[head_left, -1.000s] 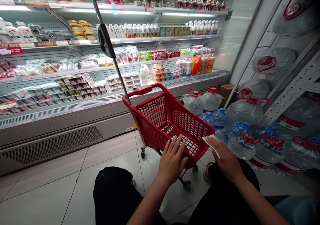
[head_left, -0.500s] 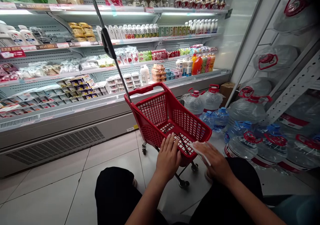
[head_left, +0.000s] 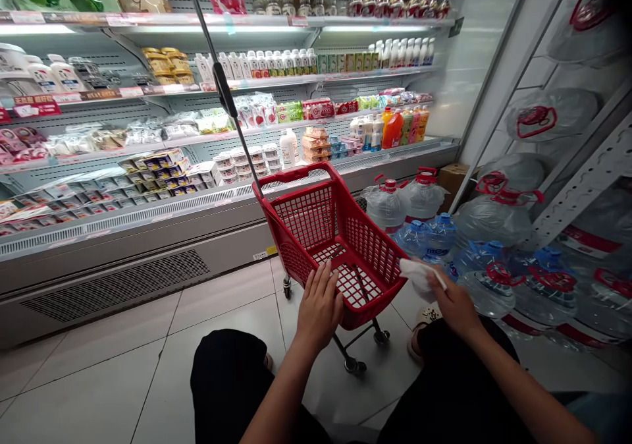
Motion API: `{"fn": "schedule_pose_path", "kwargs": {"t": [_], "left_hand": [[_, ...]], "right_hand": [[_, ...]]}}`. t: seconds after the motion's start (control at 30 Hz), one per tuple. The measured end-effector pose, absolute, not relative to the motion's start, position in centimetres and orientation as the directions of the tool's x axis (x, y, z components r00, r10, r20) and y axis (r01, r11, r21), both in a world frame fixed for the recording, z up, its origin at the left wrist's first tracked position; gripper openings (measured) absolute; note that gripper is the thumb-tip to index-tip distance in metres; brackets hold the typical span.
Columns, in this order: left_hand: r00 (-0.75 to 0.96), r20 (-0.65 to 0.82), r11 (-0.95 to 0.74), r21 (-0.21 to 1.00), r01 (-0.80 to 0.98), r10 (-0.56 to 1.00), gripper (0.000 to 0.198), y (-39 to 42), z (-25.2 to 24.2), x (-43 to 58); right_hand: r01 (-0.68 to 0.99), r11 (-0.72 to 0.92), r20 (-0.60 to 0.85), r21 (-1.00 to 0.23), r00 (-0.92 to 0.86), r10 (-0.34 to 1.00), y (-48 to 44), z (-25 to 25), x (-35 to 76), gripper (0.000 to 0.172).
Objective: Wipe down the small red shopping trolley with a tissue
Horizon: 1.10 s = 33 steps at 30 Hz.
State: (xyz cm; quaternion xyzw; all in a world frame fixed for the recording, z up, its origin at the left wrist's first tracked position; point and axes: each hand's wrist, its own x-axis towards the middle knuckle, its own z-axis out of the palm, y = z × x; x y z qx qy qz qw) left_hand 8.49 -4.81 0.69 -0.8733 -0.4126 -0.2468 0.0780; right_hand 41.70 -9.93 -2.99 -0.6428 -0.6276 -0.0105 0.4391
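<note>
Left hand [head_left: 318,305]: palm down, fingers straight and together, clasping nothing, laid at the cart's six o'clock rim. Right hand [head_left: 457,305]: bent at the fingers, pinching a cloth [head_left: 419,274] at the cart's four o'clock end; contact with the cart unclear. Cloth: white, thin, creased. Cart [head_left: 365,256]: red, lattice-walled, wheeled, standing at twelve o'clock from the knees; pole [head_left: 224,88] rising at its ten o'clock corner.

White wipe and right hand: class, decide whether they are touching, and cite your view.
Touching. The head view shows the right hand gripping one end of the white wipe.
</note>
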Motion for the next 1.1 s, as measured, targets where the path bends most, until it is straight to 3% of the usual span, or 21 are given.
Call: {"fn": "schedule_pose_path", "kwargs": {"t": [0.1,0.2,0.3,0.47,0.67,0.9,1.1], "left_hand": [[0.510,0.506,-0.631,0.089,0.771,0.695,0.043,-4.1,0.6,7.5],[0.469,0.520,-0.598,0.105,0.795,0.714,0.043,-3.6,0.4,7.0],[0.437,0.527,-0.571,0.115,0.813,0.729,0.049,-3.7,0.1,7.0],[0.414,0.503,-0.551,0.157,0.820,0.759,0.063,-4.2,-0.5,7.2],[0.449,0.467,-0.568,0.147,0.810,0.761,0.064,-4.2,-0.7,6.8],[0.437,0.501,-0.544,0.081,0.835,0.747,0.067,-4.4,-0.1,6.7],[0.451,0.503,-0.577,0.121,0.808,0.737,0.066,-4.0,-0.2,6.9]], "right_hand": [[0.814,0.123,0.651,-0.567,0.352,0.672,-9.4,-0.3,42.8,0.051],[0.915,0.210,0.758,-0.344,0.138,0.638,-8.4,0.3,42.7,0.059],[0.931,0.313,0.689,-0.187,-0.103,0.717,-8.1,-1.9,40.0,0.078],[0.890,0.406,0.653,-0.207,-0.183,0.735,-9.6,-5.1,30.8,0.085],[0.822,0.545,0.674,-0.162,-0.311,0.670,-10.5,-4.1,22.9,0.090],[0.779,0.623,0.647,-0.064,-0.443,0.621,-9.2,-4.8,31.7,0.076],[0.812,0.578,0.665,-0.081,-0.388,0.638,-7.6,-4.7,39.4,0.072]]}}
